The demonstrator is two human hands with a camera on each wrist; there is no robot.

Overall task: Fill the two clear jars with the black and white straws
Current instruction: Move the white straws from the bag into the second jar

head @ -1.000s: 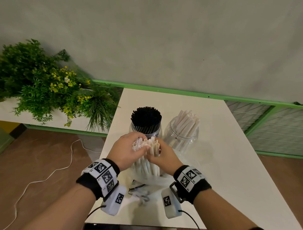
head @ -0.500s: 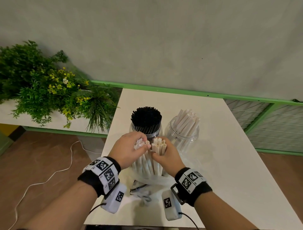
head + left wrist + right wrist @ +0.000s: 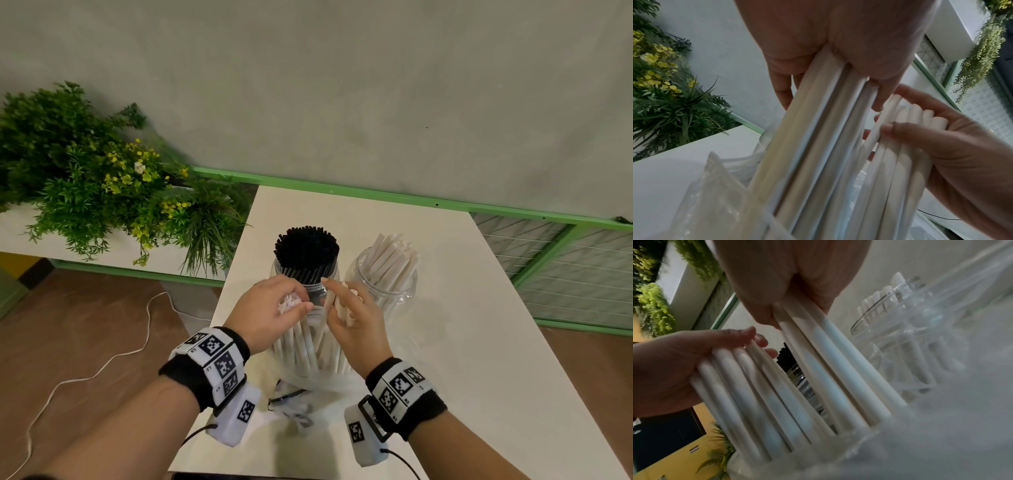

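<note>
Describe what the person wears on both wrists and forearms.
Both forearms are bare, with no sleeves. The left wrist band and the right wrist band are black, each wrapped with white panels printed with black square coded markers. Under each wrist hangs a white camera module bearing another marker, with a thin black cable trailing from it.

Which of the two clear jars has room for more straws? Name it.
The clear jar on the right, holding white straws that lean loosely with gaps. The clear jar on the left is packed tight with black straws.
</note>
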